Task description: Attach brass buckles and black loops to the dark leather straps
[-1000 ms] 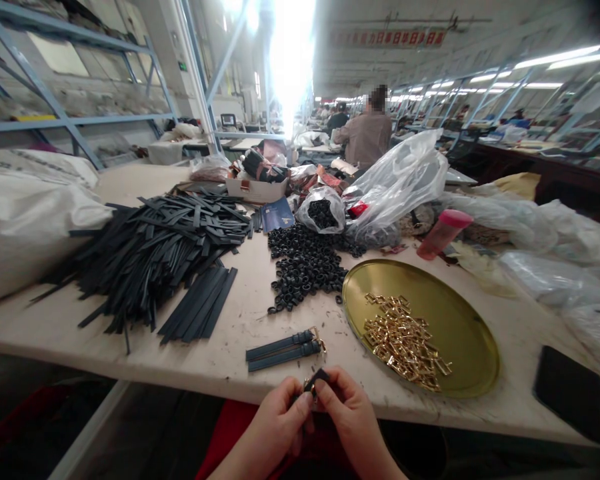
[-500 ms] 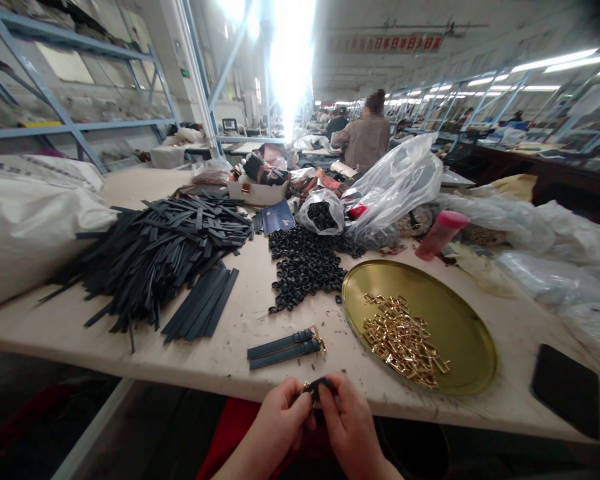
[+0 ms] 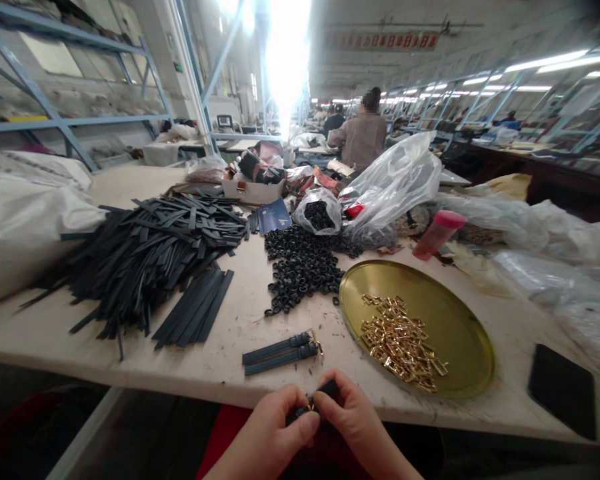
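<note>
At the table's front edge, my left hand (image 3: 285, 423) and my right hand (image 3: 347, 407) are closed on one dark leather strap (image 3: 329, 388). A bit of gold metal, seemingly a buckle, shows between the fingertips; the fingers hide most of it. Just beyond lie two finished-looking dark straps with gold buckles (image 3: 283, 353), side by side. To the right, a round gold tray (image 3: 460, 340) holds a heap of gold buckles (image 3: 400, 340). Small black loops (image 3: 303, 267) are piled behind the straps.
Left of the loops spreads a big heap of black strips (image 3: 165, 247), with a neater row of strips (image 3: 195, 310) before it. A pink bottle (image 3: 439, 235), clear plastic bags (image 3: 395, 180) and a black phone-like slab (image 3: 563, 390) sit around the tray. Another person (image 3: 363, 133) sits farther back.
My right hand has turned and raised its end of the strap, which now bends upward between the hands. My left hand has shifted slightly. The view has moved a little; the table items stay put.
</note>
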`<state>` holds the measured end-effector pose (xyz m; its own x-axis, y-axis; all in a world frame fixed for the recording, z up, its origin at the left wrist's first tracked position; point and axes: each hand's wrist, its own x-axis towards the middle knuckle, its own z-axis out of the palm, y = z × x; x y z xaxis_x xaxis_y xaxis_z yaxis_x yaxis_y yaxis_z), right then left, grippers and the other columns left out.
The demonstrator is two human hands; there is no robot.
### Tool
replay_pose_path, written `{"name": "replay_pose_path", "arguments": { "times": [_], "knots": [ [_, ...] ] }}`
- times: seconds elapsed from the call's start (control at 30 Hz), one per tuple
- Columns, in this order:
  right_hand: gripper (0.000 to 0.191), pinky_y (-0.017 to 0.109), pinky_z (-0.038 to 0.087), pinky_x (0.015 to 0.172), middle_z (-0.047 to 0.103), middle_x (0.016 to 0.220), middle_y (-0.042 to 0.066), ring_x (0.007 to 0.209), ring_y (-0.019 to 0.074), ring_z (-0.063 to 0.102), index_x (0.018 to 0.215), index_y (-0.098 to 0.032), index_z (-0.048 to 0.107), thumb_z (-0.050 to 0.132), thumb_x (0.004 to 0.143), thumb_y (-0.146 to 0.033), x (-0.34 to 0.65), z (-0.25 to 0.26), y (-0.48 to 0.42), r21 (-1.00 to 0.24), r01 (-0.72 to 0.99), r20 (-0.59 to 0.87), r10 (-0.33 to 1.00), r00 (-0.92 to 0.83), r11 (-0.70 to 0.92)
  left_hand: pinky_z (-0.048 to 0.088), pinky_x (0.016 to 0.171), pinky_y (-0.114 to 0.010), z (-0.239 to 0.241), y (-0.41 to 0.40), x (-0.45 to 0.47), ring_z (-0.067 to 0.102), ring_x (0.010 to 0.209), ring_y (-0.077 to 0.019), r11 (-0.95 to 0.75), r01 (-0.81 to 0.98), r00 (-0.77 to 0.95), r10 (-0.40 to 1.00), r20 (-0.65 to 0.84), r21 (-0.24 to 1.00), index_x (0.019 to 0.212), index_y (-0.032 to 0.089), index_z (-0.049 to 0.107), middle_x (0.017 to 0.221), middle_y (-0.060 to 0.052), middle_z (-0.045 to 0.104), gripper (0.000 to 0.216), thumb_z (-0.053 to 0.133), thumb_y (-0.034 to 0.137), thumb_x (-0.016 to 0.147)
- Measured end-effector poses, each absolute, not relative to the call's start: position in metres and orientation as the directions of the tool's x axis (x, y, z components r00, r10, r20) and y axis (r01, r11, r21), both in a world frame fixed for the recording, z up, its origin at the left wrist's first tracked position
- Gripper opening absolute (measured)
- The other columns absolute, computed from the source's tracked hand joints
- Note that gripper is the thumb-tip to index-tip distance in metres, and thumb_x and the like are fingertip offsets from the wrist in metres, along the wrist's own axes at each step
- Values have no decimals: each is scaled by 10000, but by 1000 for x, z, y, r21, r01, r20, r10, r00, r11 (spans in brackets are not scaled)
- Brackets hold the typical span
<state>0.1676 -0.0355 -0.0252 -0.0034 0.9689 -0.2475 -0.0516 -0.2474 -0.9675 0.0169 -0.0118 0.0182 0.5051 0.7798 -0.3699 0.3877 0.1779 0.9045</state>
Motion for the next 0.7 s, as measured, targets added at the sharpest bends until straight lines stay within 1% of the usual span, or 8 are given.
{"name": "replay_pose_path", "arguments": {
  "times": [0.17, 0.27, 0.37, 0.43, 0.5, 0.57, 0.6, 0.7],
  "knots": [
    [235, 220, 345, 531, 454, 597, -50, 573, 115, 420, 697, -194, 489, 604, 717, -398, 168, -31, -26, -977, 8, -211, 977, 2, -211, 266, 391, -165, 0, 5, 23, 382, 414, -68, 272, 388, 463, 769, -441, 881, 638, 182, 401, 481, 65, 466, 271, 521, 403, 738],
    [269, 241, 364, 572, 498, 643, -20, 613, 132, 455, 728, -186, 507, 513, 779, -450, 170, -28, -18, -987, 96, -132, 990, -49, -127, 274, 351, -162, -11, 16, 29, 395, 366, -65, 335, 307, 470, 761, -448, 891, 789, 184, 425, 539, 71, 502, 239, 555, 363, 698],
    [388, 255, 376, 587, 528, 654, 7, 630, 147, 479, 690, -180, 520, 380, 829, -514, 180, -19, -4, -980, 191, -85, 983, -165, -53, 322, 380, -165, -9, 27, 34, 428, 403, -65, 279, 272, 521, 762, -384, 921, 971, 195, 456, 642, 65, 526, 319, 559, 307, 691],
    [446, 253, 374, 566, 526, 622, 10, 611, 150, 489, 657, -182, 521, 302, 856, -515, 193, -13, 14, -953, 301, -82, 981, -178, -25, 319, 405, -167, -5, 35, 35, 421, 422, -70, 226, 323, 509, 777, -370, 919, 900, 186, 515, 598, 61, 515, 218, 521, 321, 728],
    [414, 254, 368, 565, 529, 623, 13, 613, 156, 503, 669, -186, 532, 305, 873, -465, 211, -8, 40, -864, 503, -36, 996, -76, 7, 294, 413, -174, -3, 43, 36, 394, 411, -75, 206, 387, 447, 811, -378, 899, 794, 177, 531, 516, 64, 487, 172, 478, 337, 760],
    [255, 272, 367, 641, 570, 756, 45, 710, 175, 526, 757, -187, 567, 404, 861, -353, 227, -8, 71, -650, 760, 76, 996, 44, 16, 275, 425, -182, -5, 49, 35, 374, 403, -79, 201, 416, 409, 830, -379, 887, 766, 175, 522, 467, 72, 461, 187, 456, 350, 775],
    [195, 285, 360, 668, 578, 793, 58, 735, 184, 531, 766, -189, 579, 435, 845, -295, 234, -11, 86, -538, 843, 103, 991, 85, -17, 273, 434, -185, -7, 51, 35, 370, 406, -81, 198, 413, 408, 832, -375, 889, 766, 174, 519, 458, 74, 455, 199, 448, 360, 780],
    [116, 326, 338, 694, 578, 764, 99, 778, 231, 532, 672, -166, 581, 510, 762, -152, 241, -21, 121, -478, 876, 114, 983, 141, -70, 282, 463, -188, -14, 52, 33, 381, 428, -87, 198, 389, 410, 837, -361, 900, 754, 171, 508, 451, 80, 431, 232, 440, 390, 783]
  ]
}}
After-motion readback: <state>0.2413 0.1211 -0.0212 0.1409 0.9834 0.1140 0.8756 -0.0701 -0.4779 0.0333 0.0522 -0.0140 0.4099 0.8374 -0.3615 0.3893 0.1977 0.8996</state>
